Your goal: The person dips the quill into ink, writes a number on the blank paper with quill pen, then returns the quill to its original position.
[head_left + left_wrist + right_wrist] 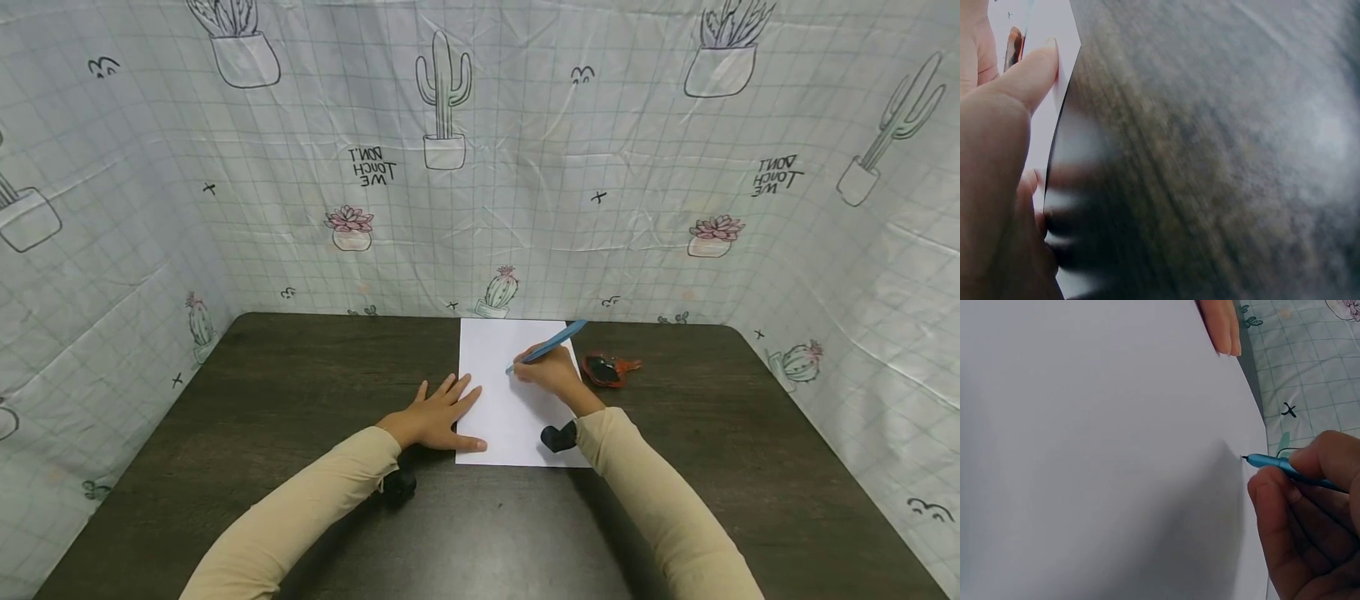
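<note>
A blank white sheet of paper lies on the dark table. My left hand rests flat with fingers spread over the sheet's left edge, its thumb near the lower corner. In the left wrist view the thumb of my left hand lies along the paper's edge. My right hand pinches a blue pen with a broad upper end, tilted up to the right. Seen from the right wrist, the dark pen tip is right at the paper, where no marks show.
An orange-and-black object with a narrow end pointing right lies just right of the sheet. The dark wooden table is enclosed at the back and sides by a white grid-patterned cloth with cactus drawings.
</note>
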Demonstrator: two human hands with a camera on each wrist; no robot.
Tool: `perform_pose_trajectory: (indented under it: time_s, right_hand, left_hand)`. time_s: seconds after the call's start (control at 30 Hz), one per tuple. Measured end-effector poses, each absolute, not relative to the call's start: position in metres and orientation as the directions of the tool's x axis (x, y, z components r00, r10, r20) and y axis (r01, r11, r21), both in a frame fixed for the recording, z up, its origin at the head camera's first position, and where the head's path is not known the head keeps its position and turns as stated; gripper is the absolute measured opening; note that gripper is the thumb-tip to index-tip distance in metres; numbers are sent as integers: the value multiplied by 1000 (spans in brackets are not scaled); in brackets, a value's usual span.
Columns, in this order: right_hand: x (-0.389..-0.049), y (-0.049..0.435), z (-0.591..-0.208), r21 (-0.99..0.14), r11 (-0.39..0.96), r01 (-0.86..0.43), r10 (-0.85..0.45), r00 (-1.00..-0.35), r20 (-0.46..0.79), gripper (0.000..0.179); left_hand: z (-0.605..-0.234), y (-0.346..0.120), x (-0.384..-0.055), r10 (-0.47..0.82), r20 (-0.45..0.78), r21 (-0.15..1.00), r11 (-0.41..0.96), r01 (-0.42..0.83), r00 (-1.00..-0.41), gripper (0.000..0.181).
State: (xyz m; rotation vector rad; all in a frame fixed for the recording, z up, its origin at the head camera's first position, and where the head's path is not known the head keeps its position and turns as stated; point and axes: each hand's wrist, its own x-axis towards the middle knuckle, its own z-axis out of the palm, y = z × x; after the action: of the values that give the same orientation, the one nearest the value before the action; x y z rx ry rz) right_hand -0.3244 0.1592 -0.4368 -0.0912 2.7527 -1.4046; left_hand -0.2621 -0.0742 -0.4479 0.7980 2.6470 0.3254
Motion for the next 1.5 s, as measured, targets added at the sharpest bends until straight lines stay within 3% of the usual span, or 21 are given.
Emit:
perform_pose_trajectory:
  time_s: [0.77, 1.5]
  right_hand:
    - [-304, 177, -430, -823, 558, -108, -249, -968, -41, 11]
    - [-295, 199, -426, -783, 618, -71, -206, -976, -74, 14]
  left_hand:
    - [-448, -74, -259, 565, -266, 330, 815, 477, -781, 92]
    - [-445, -74, -258, 581, -252, 339, 802, 492, -774, 92]
